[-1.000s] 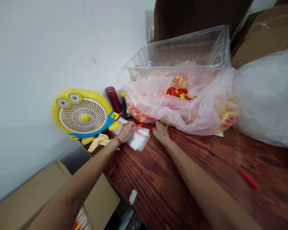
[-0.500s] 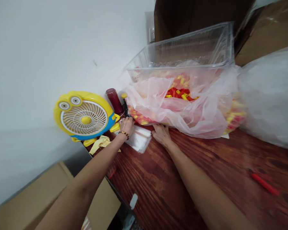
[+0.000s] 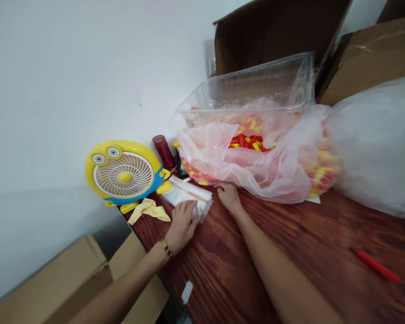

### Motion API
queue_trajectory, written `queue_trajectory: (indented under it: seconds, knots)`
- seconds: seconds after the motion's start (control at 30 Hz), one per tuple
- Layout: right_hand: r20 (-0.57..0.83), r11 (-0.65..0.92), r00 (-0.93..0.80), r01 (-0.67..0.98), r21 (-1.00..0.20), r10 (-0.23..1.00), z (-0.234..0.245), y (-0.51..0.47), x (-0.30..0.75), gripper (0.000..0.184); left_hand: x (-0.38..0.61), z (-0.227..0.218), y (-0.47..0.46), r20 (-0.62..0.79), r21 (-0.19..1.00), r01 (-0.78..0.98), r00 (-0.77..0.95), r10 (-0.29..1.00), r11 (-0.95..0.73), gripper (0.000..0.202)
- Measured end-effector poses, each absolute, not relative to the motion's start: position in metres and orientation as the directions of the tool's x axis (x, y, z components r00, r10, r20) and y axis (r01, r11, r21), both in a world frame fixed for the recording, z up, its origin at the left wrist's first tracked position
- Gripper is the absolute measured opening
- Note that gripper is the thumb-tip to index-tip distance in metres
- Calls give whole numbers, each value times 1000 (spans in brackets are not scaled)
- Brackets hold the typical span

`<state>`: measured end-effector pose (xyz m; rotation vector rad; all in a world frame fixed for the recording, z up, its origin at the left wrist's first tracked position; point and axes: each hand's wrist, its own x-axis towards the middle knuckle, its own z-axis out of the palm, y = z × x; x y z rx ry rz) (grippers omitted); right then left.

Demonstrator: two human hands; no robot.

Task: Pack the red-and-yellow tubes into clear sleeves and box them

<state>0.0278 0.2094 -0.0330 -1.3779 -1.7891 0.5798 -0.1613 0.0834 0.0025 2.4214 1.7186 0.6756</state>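
My left hand [image 3: 182, 226] rests on the near end of a stack of clear plastic bags [image 3: 185, 191], its fingers laid over the bags and the thumb apart. To its right, my right hand [image 3: 228, 198] has its fingers curled at the lower left edge of a large pinkish translucent bag [image 3: 256, 168]. What those fingers hold, if anything, is hidden. Through the opening of that bag show many small red and yellow pieces [image 3: 248, 141].
A yellow and blue fan [image 3: 124, 177] stands at the table's left edge, beside a yellow cloth [image 3: 149, 209]. Behind are a dark red jar [image 3: 164, 150] and a clear plastic bin [image 3: 256, 85]. A red tool [image 3: 378, 265] lies right on the wooden table [image 3: 290, 243]; cardboard boxes [image 3: 374, 58] stand behind.
My left hand has drawn back toward me along the stack, from its far end to its near end. The right hand stays by the pinkish bag, its fingers now more curled.
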Motion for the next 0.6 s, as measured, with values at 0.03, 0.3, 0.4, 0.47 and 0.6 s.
queue_trajectory:
  seconds: [0.03,0.3,0.4,0.47,0.6]
  knots:
    - [305,305,-99,572,-762,947,-34,210,29,37,-164,0,60,294,355,847,299,908,-395,41]
    - [331,366,-165,543,-756,929,-27,186,45,37,-184,-6,-50,305,504,779,242,921,-372,20]
    - [356,392,-172,525,-756,918,-28,166,54,34,-175,12,-26,238,635,741,80,968,-217,35]
    - [382,420,-183,496,-760,906,-31,155,60,33,-164,31,14,256,729,665,-46,965,-162,37]
    - [422,464,-197,448,-764,885,-38,145,66,31,-145,78,120,322,909,367,-324,890,-195,18]
